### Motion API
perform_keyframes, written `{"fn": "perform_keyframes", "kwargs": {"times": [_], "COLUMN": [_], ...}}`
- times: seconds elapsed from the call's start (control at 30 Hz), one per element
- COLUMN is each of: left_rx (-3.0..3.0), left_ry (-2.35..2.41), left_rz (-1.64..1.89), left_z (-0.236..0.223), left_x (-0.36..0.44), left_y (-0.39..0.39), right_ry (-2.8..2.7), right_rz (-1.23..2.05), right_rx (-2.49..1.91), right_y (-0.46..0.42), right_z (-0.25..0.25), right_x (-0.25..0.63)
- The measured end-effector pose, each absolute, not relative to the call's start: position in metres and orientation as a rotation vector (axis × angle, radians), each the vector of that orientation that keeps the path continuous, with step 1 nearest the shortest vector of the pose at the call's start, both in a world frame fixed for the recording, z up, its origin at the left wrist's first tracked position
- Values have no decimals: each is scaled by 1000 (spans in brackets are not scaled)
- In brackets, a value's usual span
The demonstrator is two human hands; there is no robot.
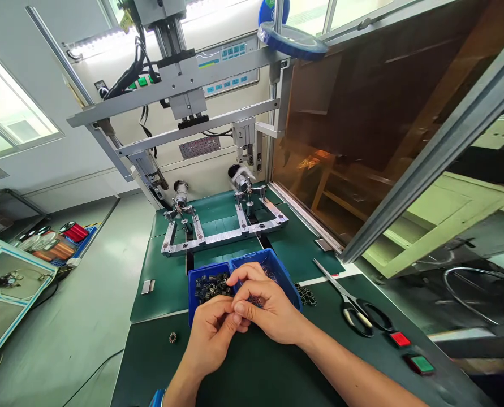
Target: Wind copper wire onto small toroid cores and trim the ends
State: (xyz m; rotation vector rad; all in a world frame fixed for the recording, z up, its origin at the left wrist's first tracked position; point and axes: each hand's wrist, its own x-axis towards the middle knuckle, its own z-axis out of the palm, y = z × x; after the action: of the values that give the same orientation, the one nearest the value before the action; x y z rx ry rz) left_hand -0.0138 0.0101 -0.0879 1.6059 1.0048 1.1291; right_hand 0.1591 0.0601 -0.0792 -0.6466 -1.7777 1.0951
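Note:
My left hand (211, 336) and my right hand (264, 305) meet just in front of two blue bins (285, 277) on the green bench. Both hands have their fingers curled and pinched together on something small that I cannot make out. The left bin holds several small black spool-like parts (209, 285). The right hand covers most of the right bin.
Scissors (353, 308) lie to the right, near a red button (400, 339) and a green button (421, 363). A small black part (172, 337) lies loose on the left. Behind the bins stands a metal fixture frame (224, 234) under a winding machine. Wire spools (74, 232) sit far left.

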Motion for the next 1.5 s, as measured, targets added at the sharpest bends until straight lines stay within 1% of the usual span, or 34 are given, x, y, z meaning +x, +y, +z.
{"fn": "perform_keyframes", "kwargs": {"times": [0.07,0.27,0.47,0.6,0.67,0.73,0.83,0.93,1.03,1.2,1.33,1.5], "left_rx": [1635,1469,1620,1401,1252,1156,1043,982,958,892,874,849], "left_ry": [1001,943,954,963,969,947,896,854,843,846,873,888], "left_rz": [1144,1149,1150,1153,1173,1217,1274,1280,1274,1300,1300,1324], "left_z": [-88,-96,-99,-99,-99,-100,-97,-93,-90,-92,-88,-83], "left_x": [-13,-15,-16,-15,-16,-16,-17,-16,-16,-15,-13,-11], "left_y": [10,10,12,11,12,12,13,13,13,13,11,8], "right_ry": [-1760,-1755,-1789,-1846,-1785,-1673,-1653,-1819,-1954,-2004,-1945,-1853], "right_rz": [1094,980,872,786,698,583,370,240,209,93,171,315], "right_rx": [-663,-684,-670,-750,-887,-1141,-1607,-1944,-2055,-2178,-2300,-2287], "right_y": [60,57,55,56,51,43,30,21,16,16,17,19], "right_z": [-79,-78,-69,-52,-52,-64,-97,-128,-140,-136,-135,-132], "right_x": [159,157,154,181,209,242,290,320,325,314,315,331]}}
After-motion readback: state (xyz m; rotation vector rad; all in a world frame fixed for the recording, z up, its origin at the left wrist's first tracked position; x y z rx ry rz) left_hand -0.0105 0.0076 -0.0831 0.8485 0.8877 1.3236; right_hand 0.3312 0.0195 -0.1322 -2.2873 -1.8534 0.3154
